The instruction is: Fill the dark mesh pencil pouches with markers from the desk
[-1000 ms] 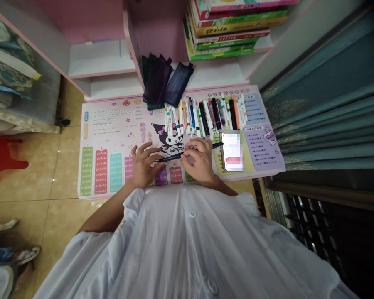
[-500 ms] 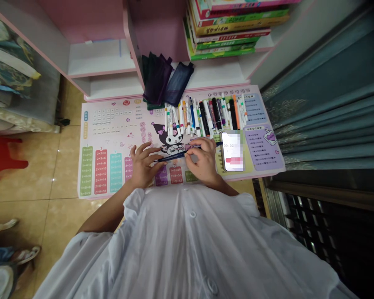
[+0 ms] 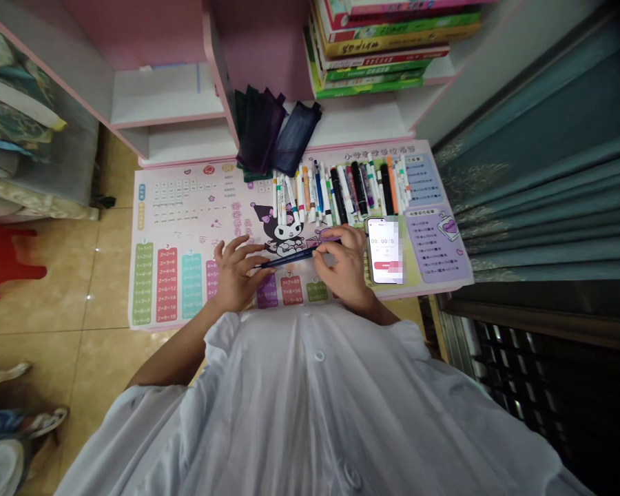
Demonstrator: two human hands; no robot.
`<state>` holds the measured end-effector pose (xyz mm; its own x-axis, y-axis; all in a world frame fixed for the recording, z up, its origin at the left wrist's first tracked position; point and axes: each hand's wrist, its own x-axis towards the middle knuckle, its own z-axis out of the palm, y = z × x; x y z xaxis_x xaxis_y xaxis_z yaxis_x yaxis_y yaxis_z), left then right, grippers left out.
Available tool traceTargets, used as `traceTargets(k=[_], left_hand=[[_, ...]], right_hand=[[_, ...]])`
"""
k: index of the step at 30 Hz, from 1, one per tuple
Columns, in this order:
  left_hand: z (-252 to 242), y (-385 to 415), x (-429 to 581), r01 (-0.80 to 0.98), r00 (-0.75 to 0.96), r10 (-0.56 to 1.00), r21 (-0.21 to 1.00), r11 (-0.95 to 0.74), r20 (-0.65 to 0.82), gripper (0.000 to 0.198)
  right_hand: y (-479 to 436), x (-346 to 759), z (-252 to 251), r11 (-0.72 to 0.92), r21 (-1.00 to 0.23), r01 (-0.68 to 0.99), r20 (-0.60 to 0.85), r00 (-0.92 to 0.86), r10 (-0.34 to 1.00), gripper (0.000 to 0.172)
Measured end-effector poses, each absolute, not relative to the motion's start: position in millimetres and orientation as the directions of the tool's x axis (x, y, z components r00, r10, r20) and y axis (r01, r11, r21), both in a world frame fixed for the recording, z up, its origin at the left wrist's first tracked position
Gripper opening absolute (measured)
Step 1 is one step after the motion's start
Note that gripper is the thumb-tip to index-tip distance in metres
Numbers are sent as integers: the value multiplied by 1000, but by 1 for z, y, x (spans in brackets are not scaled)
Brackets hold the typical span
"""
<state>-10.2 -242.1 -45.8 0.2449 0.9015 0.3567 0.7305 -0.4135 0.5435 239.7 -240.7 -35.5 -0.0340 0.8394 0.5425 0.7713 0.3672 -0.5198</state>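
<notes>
Bent inward over the near part of the desk, palm downward: left hand, with thumb and forefinger pinched on the left end of a dark blue pen, other fingers loosely spread. Opposite, in similar pose: right hand, with thumb and forefinger closed on the pen farther right, other fingers curved above. Visible also at these fingers, a short dark length; not possible to tell if part of the same pen. Held between both hands, rising slightly to the right, at the lower edge of a printed cartoon figure.

Compared with half a second ago: right hand shifted a little to the right, with a longer stretch of pen showing; no longer seen, the dark tip reaching to the phone; on its screen, more digits readable. Left hand nearly unchanged.

Farther out, side by side: a row of markers and pens. Behind, partly against the shelf, dark mesh pouches; above to the right, stacked books.
</notes>
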Motion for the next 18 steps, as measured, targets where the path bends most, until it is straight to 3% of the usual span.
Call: traceTargets(k=[18], left_hand=[[-44, -242, -14, 734, 255, 899, 534, -419, 355, 18]], right_hand=[[-236, 257, -34, 322, -500, 804, 566, 22, 824, 15]])
